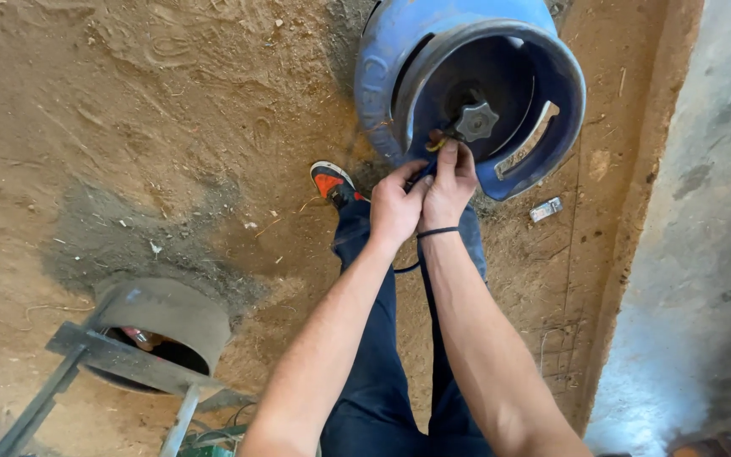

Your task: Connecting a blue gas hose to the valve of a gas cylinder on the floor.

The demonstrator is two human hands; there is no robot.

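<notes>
A blue gas cylinder (399, 59) stands on the dirt floor, seen from above, with a dark star-shaped valve knob (476, 122) inside its collar. Both my hands reach to the valve's side outlet. My right hand (450, 188) pinches a dark blue hose (424, 173) at the brass fitting (436, 144) beside the knob. My left hand (395, 207) is closed on the same hose just below. The hose end at the fitting is hidden by my fingers. A thin black band circles my right wrist.
My legs in dark trousers and an orange-and-black shoe (332, 183) stand below the cylinder. A grey round burner on a metal frame (124, 360) sits at lower left. A concrete wall (704, 211) runs along the right. A small wrapper (546, 208) lies on the dirt.
</notes>
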